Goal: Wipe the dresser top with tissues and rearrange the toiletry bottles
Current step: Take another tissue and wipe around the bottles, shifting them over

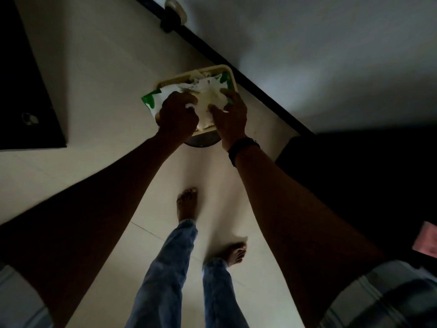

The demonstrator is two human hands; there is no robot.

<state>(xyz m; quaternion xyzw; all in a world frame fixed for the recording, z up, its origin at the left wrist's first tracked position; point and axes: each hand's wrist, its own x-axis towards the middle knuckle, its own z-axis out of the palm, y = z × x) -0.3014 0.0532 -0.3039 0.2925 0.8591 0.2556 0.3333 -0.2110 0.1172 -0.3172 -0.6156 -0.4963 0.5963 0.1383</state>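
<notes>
A green and white tissue pack lies across the top of a small cream-rimmed bin that stands on the floor by the wall. Crumpled white tissues bulge from the middle of the pack. My left hand is curled over the pack's left part and grips it. My right hand, with a dark band on its wrist, pinches the tissues between thumb and fingers on the right side. No dresser top or toiletry bottles are in view.
The room is dim. A dark cabinet with a round knob stands at the left. A dark skirting board runs along the wall, with a round fitting on it. Dark furniture and a pink item lie at the right. My bare feet stand on pale tiles.
</notes>
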